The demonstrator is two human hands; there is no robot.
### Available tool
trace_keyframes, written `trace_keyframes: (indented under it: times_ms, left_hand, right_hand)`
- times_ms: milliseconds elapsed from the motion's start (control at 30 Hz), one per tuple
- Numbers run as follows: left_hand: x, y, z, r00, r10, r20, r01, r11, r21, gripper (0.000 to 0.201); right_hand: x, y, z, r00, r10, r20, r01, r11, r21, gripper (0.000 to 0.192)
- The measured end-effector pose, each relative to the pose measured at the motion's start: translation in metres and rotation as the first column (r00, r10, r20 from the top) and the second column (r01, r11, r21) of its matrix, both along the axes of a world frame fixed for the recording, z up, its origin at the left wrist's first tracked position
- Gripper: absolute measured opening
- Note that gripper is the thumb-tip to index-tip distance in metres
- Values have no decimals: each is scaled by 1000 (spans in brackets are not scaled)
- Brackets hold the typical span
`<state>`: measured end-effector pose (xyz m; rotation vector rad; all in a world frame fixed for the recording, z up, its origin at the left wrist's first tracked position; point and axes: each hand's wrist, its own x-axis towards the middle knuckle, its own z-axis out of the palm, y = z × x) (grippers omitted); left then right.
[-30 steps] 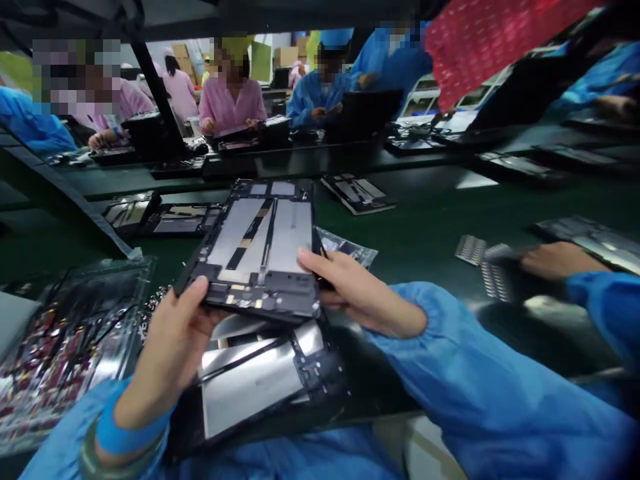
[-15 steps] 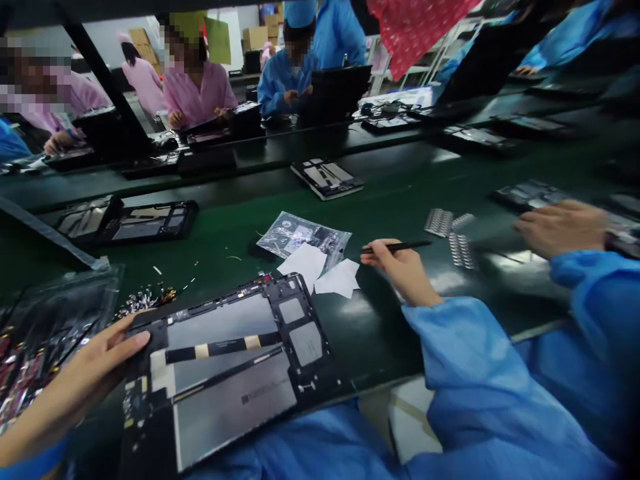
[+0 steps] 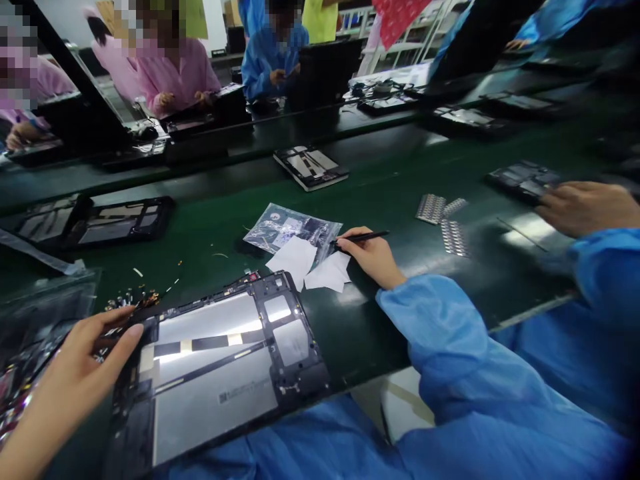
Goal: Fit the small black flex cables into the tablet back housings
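An opened tablet (image 3: pixel 210 360) lies on the near edge of the bench, its silver battery panels and dark ribbon cable facing up. My left hand (image 3: pixel 83 363) is at its far left corner, thumb and fingers apart, with the fingertips beside a pile of small cable parts (image 3: pixel 133 299). Between the fingers of my right hand (image 3: pixel 373 257) are slim black tweezers (image 3: pixel 367 235). Their tip is over the edge of a clear zip bag (image 3: pixel 295 230) of small parts, close to white paper pieces (image 3: pixel 327 272).
Metallic strips of small parts (image 3: pixel 431 208) lie to the right. Beyond them a co-worker's hand (image 3: pixel 590 208) touches another open device (image 3: pixel 525 180). More open tablets stand at the left (image 3: pixel 123 220) and far middle (image 3: pixel 311 167). A plastic tray (image 3: pixel 60 300) is at the left.
My left hand has loosened from the tablet's edge, its thumb lifting off towards the small parts. My right hand has moved left with the tweezers, to the bag and papers. The view has shifted.
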<state>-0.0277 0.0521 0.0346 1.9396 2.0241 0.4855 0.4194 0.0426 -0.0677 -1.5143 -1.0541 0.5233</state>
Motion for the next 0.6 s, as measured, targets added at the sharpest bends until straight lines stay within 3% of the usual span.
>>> trace_keyframes:
  times_ms: [200,300,400,500,600]
  left_hand:
    - [2,-6,-6,999,14,51,-18,997,80,47]
    - [13,-10,2,973,15,229,-39,994,100,42]
    - [33,-16,17,905,-111,411,119,993,8,39]
    - [56,-20,28,757,-268,596,400,911,-99,35]
    - [73,-24,30,635,-274,722,526,838,-145,39]
  right_hand:
    - [-4,-4,6,995,3,-103,-2,1000,10,37]
    - [-22,-13,27,981,49,-186,-43,998,39,40]
    - [-59,-18,58,950,188,-249,-181,982,50,37]
    - [-105,-18,88,827,449,-338,-463,885,44,30]
    - [-145,-13,109,657,643,-394,-690,723,28,25]
